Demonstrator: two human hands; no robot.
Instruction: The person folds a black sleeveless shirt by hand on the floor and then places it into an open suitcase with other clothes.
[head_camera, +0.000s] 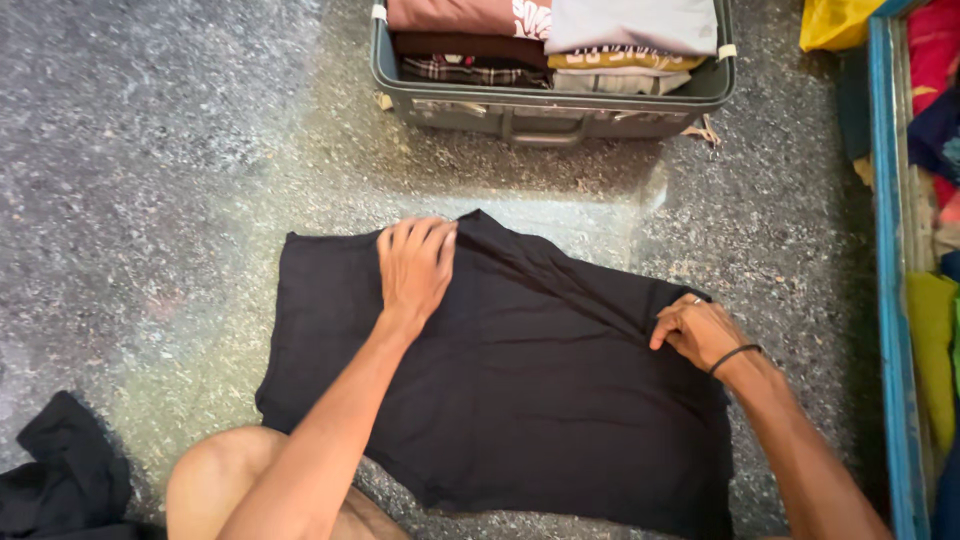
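Note:
A black garment (500, 390) lies spread on the speckled stone floor in front of me. My left hand (415, 265) rests flat on its upper edge, fingers together, pressing the cloth down near a diagonal fold. Over at the right side, my right hand (700, 330), with a dark band on the wrist, pinches the edge of that fold between thumb and fingers. My bare knee (225, 480) shows at the bottom left, next to the garment's lower corner.
An open grey suitcase (550, 105) with stacked folded clothes stands at the far side. A crumpled black cloth (65, 480) lies at the bottom left. A blue-edged frame (890, 300) with coloured fabrics runs along the right, a yellow bag (835, 22) above it.

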